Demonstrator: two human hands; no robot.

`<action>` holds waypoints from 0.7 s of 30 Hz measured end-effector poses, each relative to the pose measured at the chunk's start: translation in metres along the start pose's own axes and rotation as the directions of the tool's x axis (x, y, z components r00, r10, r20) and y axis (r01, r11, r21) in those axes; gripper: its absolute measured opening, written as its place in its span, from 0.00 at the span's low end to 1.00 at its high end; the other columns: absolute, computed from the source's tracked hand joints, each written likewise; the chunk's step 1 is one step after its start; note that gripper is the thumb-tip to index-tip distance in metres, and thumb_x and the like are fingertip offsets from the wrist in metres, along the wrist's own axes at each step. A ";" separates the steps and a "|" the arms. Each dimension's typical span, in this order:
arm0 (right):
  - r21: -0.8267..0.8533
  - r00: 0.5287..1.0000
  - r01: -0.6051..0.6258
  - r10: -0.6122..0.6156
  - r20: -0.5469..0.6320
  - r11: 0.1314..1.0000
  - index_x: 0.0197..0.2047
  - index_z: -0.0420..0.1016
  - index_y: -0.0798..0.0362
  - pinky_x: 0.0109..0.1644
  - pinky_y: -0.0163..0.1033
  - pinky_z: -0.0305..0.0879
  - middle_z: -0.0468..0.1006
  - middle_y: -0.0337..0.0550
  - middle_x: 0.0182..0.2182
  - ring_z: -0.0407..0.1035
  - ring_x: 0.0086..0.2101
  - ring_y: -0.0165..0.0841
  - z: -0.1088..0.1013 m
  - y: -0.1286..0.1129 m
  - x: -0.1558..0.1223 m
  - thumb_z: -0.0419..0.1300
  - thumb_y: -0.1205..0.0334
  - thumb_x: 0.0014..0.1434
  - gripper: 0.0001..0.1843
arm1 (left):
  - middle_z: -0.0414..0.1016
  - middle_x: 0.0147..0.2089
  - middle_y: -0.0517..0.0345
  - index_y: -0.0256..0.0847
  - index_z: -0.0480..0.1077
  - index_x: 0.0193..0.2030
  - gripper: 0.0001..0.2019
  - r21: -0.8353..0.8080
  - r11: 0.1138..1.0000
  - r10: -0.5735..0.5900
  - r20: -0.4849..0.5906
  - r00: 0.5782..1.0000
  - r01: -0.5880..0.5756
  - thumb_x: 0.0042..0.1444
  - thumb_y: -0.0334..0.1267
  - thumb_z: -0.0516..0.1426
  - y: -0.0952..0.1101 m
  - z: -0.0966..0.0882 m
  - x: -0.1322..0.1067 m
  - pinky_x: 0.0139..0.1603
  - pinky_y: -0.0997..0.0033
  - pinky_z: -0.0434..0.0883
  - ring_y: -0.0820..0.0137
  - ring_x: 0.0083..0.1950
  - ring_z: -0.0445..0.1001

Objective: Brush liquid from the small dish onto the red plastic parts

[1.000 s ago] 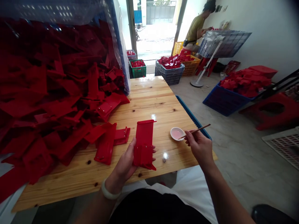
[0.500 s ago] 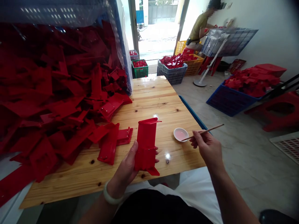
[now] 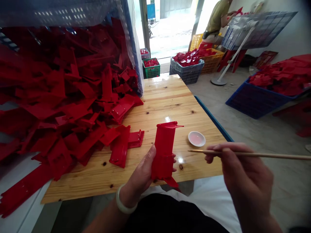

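My left hand (image 3: 143, 173) grips a red plastic piece (image 3: 164, 147) upright over the front edge of the wooden table (image 3: 167, 100). My right hand (image 3: 239, 171) pinches a thin wooden stick (image 3: 255, 155) that lies level, its tip pointing left toward the red piece and stopping a little short of it. A small white dish (image 3: 196, 138) holding pinkish liquid sits on the table just beyond the stick's tip.
A big heap of red plastic pieces (image 3: 60, 97) spills from a plastic-lined crate at the left. A blue crate edge (image 3: 213, 118) runs beside the table. Crates of red parts (image 3: 187, 64) stand on the floor, and another person (image 3: 218, 16) works at the back.
My right hand has lifted the stick's tip out of the dish and drawn back toward me, turning the stick level. The left hand has raised the red piece slightly.
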State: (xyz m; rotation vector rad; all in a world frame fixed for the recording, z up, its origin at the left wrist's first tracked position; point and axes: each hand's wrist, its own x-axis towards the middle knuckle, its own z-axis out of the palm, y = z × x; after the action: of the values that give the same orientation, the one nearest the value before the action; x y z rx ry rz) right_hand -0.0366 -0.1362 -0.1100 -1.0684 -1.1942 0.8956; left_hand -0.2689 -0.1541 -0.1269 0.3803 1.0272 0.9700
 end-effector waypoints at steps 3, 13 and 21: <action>-0.055 0.987 0.103 -0.095 0.130 0.993 0.52 0.85 0.45 0.45 0.36 0.81 0.86 0.40 0.44 0.82 0.37 0.31 0.012 -0.008 -0.009 0.62 0.66 0.77 0.10 | 0.89 0.48 0.39 0.34 0.80 0.54 0.46 0.079 0.997 0.024 -0.061 0.998 -0.019 0.51 0.79 0.66 -0.001 0.005 -0.003 0.40 0.62 0.84 0.54 0.40 0.89; -0.156 0.895 0.302 -0.224 0.385 0.940 0.59 0.80 0.46 0.52 0.37 0.82 0.86 0.41 0.48 0.83 0.44 0.33 0.021 0.009 -0.014 0.63 0.72 0.74 0.16 | 0.87 0.48 0.43 0.36 0.79 0.56 0.40 0.187 0.978 0.096 -0.038 0.995 -0.088 0.64 0.76 0.58 -0.007 -0.001 -0.002 0.46 0.58 0.83 0.55 0.43 0.87; -0.178 0.880 0.314 -0.216 0.424 0.932 0.58 0.80 0.45 0.48 0.40 0.82 0.87 0.42 0.45 0.83 0.42 0.35 0.030 0.005 -0.011 0.63 0.72 0.74 0.15 | 0.87 0.43 0.46 0.37 0.80 0.54 0.34 0.179 0.975 0.136 -0.011 0.991 -0.132 0.67 0.71 0.59 -0.009 -0.003 -0.002 0.41 0.62 0.82 0.57 0.40 0.86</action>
State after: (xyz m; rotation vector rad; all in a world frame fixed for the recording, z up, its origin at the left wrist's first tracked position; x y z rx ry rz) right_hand -0.0683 -0.1408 -0.1169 -0.9011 -1.7860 0.7816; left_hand -0.2677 -0.1613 -0.1330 0.5940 1.1239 1.0073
